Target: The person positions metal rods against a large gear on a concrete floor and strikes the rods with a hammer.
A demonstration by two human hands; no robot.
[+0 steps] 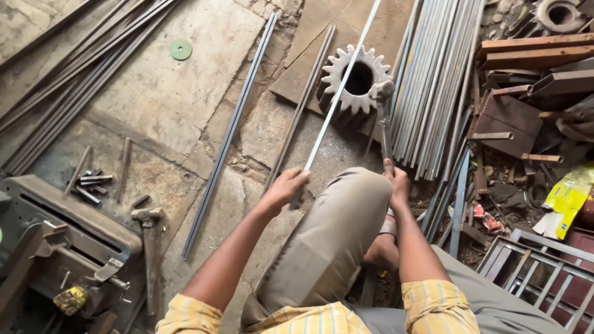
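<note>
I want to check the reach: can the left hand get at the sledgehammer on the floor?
Probably yes. The sledgehammer lies uncovered left of the left hand, but that hand is gripping the thin metal rod.

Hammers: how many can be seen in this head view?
2. One hammer is in the right hand, its head over the gear wheel. The other hammer lies on the floor by the machine. More could be hidden in the scrap.

Short yellow striped shirt sleeves point(189, 316), khaki trousers point(331, 247), bare forearms.
</note>
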